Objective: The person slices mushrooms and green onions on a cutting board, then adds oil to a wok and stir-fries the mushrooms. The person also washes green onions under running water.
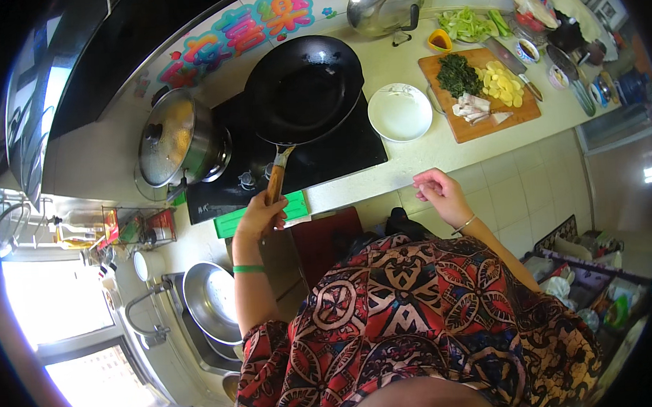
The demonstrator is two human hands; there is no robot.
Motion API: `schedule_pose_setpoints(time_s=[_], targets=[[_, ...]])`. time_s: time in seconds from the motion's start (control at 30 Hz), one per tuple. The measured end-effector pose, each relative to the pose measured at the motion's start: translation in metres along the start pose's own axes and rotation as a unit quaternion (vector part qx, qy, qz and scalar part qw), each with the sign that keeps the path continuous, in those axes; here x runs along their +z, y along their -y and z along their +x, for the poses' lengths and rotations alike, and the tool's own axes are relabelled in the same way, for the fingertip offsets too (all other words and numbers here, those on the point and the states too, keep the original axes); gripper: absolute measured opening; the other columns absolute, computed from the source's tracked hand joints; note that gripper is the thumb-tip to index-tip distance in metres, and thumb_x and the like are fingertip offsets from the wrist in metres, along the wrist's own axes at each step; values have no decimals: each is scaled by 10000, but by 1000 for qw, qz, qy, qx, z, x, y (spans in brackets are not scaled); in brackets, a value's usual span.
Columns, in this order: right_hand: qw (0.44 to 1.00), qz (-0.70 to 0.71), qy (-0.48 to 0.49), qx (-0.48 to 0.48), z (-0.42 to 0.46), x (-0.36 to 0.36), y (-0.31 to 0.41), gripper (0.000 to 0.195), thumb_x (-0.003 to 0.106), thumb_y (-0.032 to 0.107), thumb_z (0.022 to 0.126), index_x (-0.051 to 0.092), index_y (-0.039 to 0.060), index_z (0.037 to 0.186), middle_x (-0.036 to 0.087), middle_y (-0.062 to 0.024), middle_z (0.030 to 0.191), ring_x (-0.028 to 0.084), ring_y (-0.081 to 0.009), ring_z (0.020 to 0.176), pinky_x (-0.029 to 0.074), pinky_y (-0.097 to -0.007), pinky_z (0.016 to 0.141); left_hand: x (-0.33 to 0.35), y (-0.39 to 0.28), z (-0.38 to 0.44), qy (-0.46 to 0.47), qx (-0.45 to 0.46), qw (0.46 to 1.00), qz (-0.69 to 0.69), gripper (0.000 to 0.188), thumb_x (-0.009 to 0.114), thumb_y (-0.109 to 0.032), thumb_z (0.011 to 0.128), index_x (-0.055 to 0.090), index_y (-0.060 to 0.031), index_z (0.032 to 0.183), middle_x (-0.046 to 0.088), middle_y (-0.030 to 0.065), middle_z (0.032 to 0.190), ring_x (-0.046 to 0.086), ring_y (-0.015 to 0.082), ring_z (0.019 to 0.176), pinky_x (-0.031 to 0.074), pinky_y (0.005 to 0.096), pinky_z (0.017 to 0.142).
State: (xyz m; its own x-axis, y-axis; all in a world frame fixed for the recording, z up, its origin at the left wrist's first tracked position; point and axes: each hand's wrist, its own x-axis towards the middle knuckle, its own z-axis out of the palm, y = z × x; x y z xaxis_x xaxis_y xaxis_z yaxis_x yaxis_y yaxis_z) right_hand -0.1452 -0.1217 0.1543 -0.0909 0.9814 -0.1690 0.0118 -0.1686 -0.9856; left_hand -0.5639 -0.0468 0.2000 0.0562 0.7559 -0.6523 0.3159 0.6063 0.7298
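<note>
My left hand [260, 214] is closed around the wooden handle [274, 184] of a black wok [306, 90]. The wok sits on the black glass cooktop [346, 156], and I see no food in it. Off the counter's front edge, my right hand [439, 196] hangs in the air with its fingers loosely curled and holds nothing. A white dish [399, 113] stands on the counter between the cooktop and a wooden cutting board [483, 128]. On the board lie chopped dark greens [458, 75], yellow slices [500, 84] and pieces of sliced fatty meat [471, 109].
A lidded steel pot [167, 139] is at the cooktop's left. Behind the board are a knife [508, 56], a yellow sauce bowl [439, 40] and cut lettuce [468, 25]. A steel lid [385, 7] leans on the wall. A steel basin [213, 301] stands in the sink.
</note>
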Motion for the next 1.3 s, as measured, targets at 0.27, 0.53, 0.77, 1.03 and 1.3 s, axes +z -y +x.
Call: schedule_pose_setpoints(time_s=[0.27, 0.53, 0.77, 1.03, 1.3], targets=[[999, 8, 26, 45, -4, -34, -15, 148, 528, 28, 957, 581, -6, 1091, 654, -72, 1003, 634, -112, 880, 543, -255, 778, 101, -31, -56, -102, -26, 993, -60, 341, 711, -214, 867, 489, 7, 1002, 576, 71, 646, 573, 162, 476, 489, 297, 413], [997, -6, 53, 49, 3, -16, -7, 165, 533, 51, 966, 579, 4, 1117, 641, -77, 1030, 636, -124, 863, 532, -248, 787, 126, 2, -36, -100, 9, 985, -138, 359, 722, -238, 869, 473, 1, 968, 550, 56, 635, 555, 149, 468, 482, 293, 399], [993, -53, 66, 83, 6, 14, 2, 165, 524, 34, 962, 577, 4, 1116, 647, -85, 1041, 640, -130, 875, 535, -261, 801, 123, 15, -7, -57, 63, 984, -157, 408, 608, -378, 938, 493, 7, 1011, 593, 84, 684, 580, 157, 505, 497, 284, 457], [996, -48, 35, 70, 4, 32, 0, 146, 545, 40, 951, 593, -2, 1082, 665, -81, 997, 656, -129, 853, 543, -245, 768, 40, 48, 68, -337, 248, 883, 212, 321, 597, -136, 908, 568, -29, 1209, 612, 198, 1152, 611, 317, 1036, 514, 402, 854], [992, -68, -9, 107, 13, 71, 25, 147, 555, 48, 947, 590, -3, 1080, 663, -87, 992, 659, -137, 852, 545, -253, 758, -16, 41, 155, -249, 240, 818, 460, 283, 574, -63, 838, 674, -106, 1099, 643, 167, 1075, 620, 322, 1022, 515, 381, 887]])
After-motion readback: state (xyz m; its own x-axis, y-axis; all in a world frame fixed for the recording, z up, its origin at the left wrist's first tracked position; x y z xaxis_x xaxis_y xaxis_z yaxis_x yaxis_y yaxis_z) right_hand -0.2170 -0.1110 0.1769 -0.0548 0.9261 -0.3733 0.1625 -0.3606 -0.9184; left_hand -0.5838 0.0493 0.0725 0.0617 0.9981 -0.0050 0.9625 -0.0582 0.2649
